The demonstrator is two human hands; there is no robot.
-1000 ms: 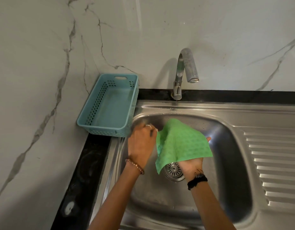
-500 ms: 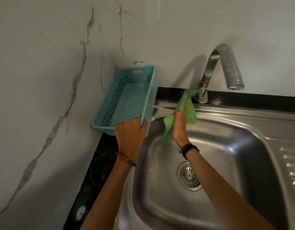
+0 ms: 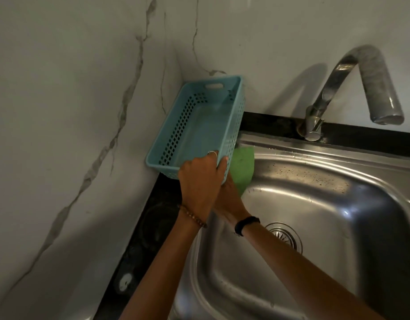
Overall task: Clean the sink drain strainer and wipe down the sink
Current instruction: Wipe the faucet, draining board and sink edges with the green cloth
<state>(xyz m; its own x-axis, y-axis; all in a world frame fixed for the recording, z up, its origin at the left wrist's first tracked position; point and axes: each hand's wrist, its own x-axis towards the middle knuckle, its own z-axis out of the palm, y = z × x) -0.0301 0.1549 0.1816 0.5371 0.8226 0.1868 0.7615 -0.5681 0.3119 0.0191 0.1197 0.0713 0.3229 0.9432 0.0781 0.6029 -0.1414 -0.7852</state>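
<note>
**Basket tipped up, cloth going under it**

My left hand (image 3: 200, 181) is closed over the near right corner of the blue basket (image 3: 197, 125), fingers curled over its rim, tilting that corner up off the counter. My right hand (image 3: 229, 199) sits just beneath and behind the left; most of it is hidden, so I cannot tell how tightly it is closed, but the green cloth (image 3: 242, 168) comes out from its fingers and lies pressed on the sink rim (image 3: 315, 155) right under the lifted edge.

What the next stroke depends on, I think: the strip of rim to wipe runs away from my hands, along the basket's long side toward the back wall, and the cloth's long axis already points that way. The right hand is the nearer 1 to it; the left only holds the basket clear.

The drain strainer (image 3: 283, 235) sits in the basin floor, back toward me and to the right of both hands, just beside my right forearm, with neither hand touching it. The tap (image 3: 352, 88) stands well ahead and to the right.
</note>
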